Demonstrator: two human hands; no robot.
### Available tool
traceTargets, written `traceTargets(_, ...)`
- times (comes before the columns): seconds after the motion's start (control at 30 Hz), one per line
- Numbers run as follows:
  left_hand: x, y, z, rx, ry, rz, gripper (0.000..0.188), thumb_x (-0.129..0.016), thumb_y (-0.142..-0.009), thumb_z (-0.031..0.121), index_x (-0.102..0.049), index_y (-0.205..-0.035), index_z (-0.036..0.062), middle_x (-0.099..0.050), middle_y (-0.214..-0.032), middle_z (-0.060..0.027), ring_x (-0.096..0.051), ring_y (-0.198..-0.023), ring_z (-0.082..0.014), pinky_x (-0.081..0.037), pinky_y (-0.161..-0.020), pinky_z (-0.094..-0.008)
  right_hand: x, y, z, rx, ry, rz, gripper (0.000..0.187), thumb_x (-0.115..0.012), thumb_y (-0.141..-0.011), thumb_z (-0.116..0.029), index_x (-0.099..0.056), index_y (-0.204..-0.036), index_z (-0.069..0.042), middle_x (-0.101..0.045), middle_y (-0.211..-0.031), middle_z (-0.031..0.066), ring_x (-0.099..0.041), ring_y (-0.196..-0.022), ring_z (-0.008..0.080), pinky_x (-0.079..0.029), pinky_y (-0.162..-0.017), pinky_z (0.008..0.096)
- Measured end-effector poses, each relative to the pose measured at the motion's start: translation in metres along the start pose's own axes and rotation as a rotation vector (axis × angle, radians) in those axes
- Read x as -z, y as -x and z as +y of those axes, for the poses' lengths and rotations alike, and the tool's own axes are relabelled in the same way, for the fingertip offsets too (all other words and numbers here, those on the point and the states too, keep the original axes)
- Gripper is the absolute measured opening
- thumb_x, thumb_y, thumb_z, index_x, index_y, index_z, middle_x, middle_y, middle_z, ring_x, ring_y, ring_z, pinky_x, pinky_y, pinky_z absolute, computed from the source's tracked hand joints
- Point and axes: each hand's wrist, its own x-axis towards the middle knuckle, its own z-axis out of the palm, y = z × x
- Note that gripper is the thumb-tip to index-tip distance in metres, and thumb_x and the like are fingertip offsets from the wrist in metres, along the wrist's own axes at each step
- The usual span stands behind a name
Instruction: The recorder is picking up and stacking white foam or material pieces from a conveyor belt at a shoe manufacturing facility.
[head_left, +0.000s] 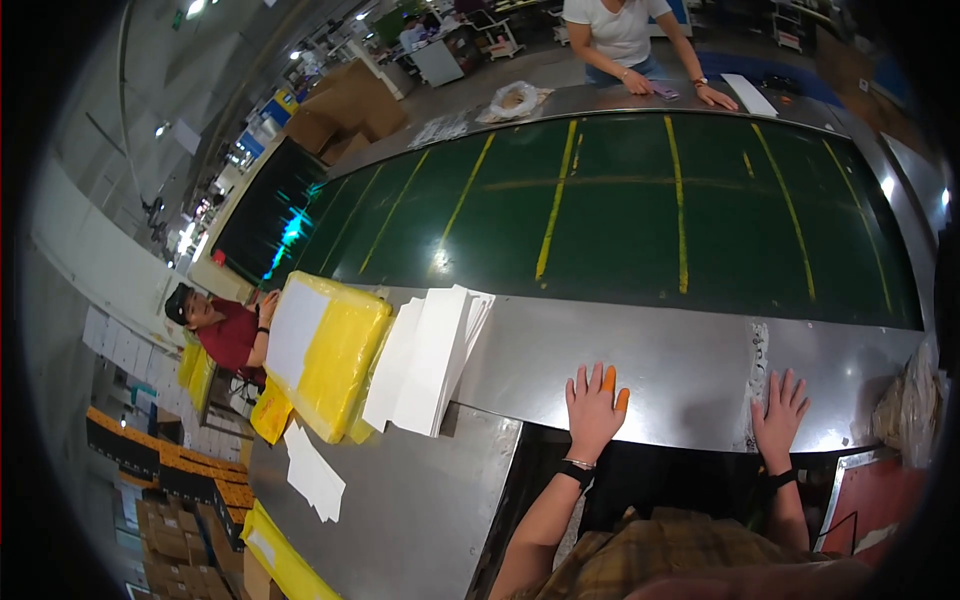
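My left hand lies flat on the metal table edge, fingers spread and nothing in it. Orange covers sit on two of its fingertips. To the right, my right hand rests with fingers apart on the same metal edge, beside a worn whitish strip. Both wrists carry dark bands. Left of my hands stands a stack of white paper sheets, slightly fanned. It leans near a large yellow plastic-wrapped package with a white sheet on top.
A green conveyor belt with yellow lines runs beyond the metal edge. Across it, a person in white handles a small purple item near a white strip. Another person in dark red is at left. Loose white sheets lie on the side table.
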Motion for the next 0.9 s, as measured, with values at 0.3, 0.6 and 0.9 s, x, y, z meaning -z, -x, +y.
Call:
traceTargets(0.3,-0.002,0.007,0.001,0.002,-0.032,-0.016,0.051,-0.053,-0.096,0.04,-0.059,-0.133,0.0063,-0.049,-0.145,-0.0149,-0.039,-0.137,-0.0401,-0.026,-0.113,-0.0559,0.005,0.004,0.0,0.003,-0.027,-0.008,0.067,-0.058,-0.091,-0.041,-0.042,-0.149,-0.012,-0.028,-0.159,0.0183,-0.018,-0.146,0.047,-0.008,-0.117,0.0642)
traceTargets(0.6,0.003,-0.007,0.001,0.003,0.023,0.002,0.052,-0.055,-0.093,0.039,-0.06,-0.128,0.0017,-0.049,-0.145,-0.0184,-0.039,-0.136,-0.0429,-0.024,-0.115,-0.0558,0.002,-0.004,-0.002,0.025,0.009,0.033,0.065,-0.056,-0.093,-0.043,-0.042,-0.149,-0.013,-0.028,-0.16,0.0158,-0.019,-0.146,0.0471,-0.011,-0.116,0.0656)
traceTargets(0.9,-0.001,0.003,0.001,0.005,0.033,0.01,0.052,-0.055,-0.093,0.039,-0.061,-0.129,0.0023,-0.049,-0.146,-0.018,-0.037,-0.139,-0.0418,-0.022,-0.116,-0.0548,-0.002,0.002,0.002,0.03,-0.001,0.05,0.066,-0.056,-0.092,-0.043,-0.042,-0.149,-0.012,-0.027,-0.16,0.0175,-0.018,-0.146,0.0474,-0.01,-0.116,0.0657)
